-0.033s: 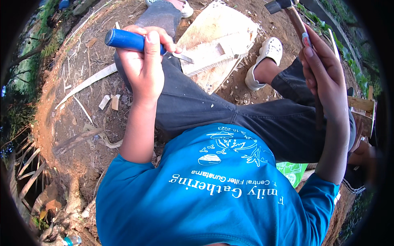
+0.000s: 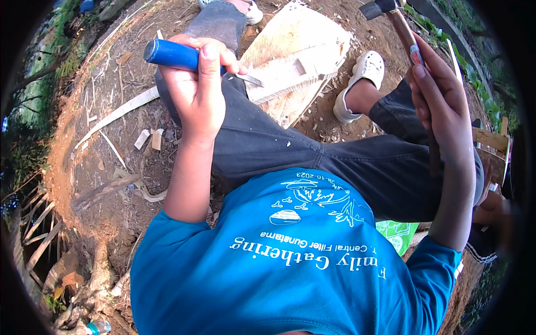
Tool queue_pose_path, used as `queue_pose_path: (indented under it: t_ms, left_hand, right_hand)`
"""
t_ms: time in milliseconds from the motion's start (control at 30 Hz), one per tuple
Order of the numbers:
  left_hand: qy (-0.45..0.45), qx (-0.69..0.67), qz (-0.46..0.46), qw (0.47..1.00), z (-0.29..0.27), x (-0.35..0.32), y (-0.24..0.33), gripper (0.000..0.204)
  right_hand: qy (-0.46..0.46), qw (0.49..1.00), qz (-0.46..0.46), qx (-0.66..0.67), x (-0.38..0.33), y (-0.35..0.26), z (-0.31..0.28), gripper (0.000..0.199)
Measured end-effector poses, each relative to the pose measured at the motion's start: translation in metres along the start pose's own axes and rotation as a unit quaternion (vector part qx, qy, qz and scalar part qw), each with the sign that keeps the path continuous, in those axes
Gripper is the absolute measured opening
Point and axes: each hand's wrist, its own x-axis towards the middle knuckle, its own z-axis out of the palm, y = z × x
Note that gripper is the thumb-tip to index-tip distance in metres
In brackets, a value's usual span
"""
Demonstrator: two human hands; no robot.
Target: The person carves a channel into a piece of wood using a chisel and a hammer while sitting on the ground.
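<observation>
My left hand [image 2: 199,84] is closed around the blue handle of a chisel [image 2: 173,55]. The chisel slants down to the right, and its metal blade reaches the near left end of a pale piece of wood [image 2: 282,73]. A rectangular notch shows in that wood, which lies on a broad, light wooden slab [image 2: 304,28]. My right hand [image 2: 441,95] grips a hammer [image 2: 403,28] by its wooden handle, off to the right of the slab. The dark hammer head is raised at the upper right, apart from the chisel.
Wood offcuts [image 2: 149,139] and a long pale strip [image 2: 125,109] lie on the soil at left. My foot in a white clog [image 2: 365,78] stands right of the slab. A green bag [image 2: 397,234] lies beside my right side. Part of another person [image 2: 492,209] shows at the right edge.
My left hand and the chisel's handle have shifted very slightly to the right. The hammer and the wood look unmoved.
</observation>
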Motion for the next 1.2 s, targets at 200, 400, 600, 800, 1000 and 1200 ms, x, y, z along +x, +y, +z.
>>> queue_pose_path:
  t_ms: [200, 400, 600, 800, 1000, 1200]
  left_hand:
    - [0.015, 0.018, 0.006, 1.0, 0.007, -0.002, 0.001, 0.018]
    - [0.0, 0.049, 0.013, 0.999, 0.015, -0.001, 0.004, 0.017]
    - [0.037, 0.039, 0.031, 0.998, 0.021, -0.009, 0.001, 0.019]
    - [0.096, 0.005, 0.043, 0.995, 0.01, -0.024, -0.005, 0.018]
    - [0.172, -0.021, 0.075, 0.982, 0.007, -0.054, -0.011, 0.012]
    - [0.292, -0.067, 0.067, 0.952, 0.013, -0.071, -0.015, 0.017]
  right_hand:
    - [-0.007, 1.0, 0.0, 0.0, 0.001, -0.002, 0.0, 0.048]
    - [-0.016, 1.0, -0.002, -0.024, -0.001, -0.001, -0.002, 0.049]
    - [-0.015, 1.0, 0.004, -0.021, -0.002, -0.002, -0.001, 0.05]
    - [-0.008, 0.999, 0.006, -0.033, -0.002, 0.001, 0.0, 0.049]
    - [-0.068, 0.995, 0.024, 0.065, 0.001, -0.003, 0.02, 0.049]
    - [-0.08, 0.994, 0.041, 0.062, 0.002, -0.01, 0.04, 0.049]
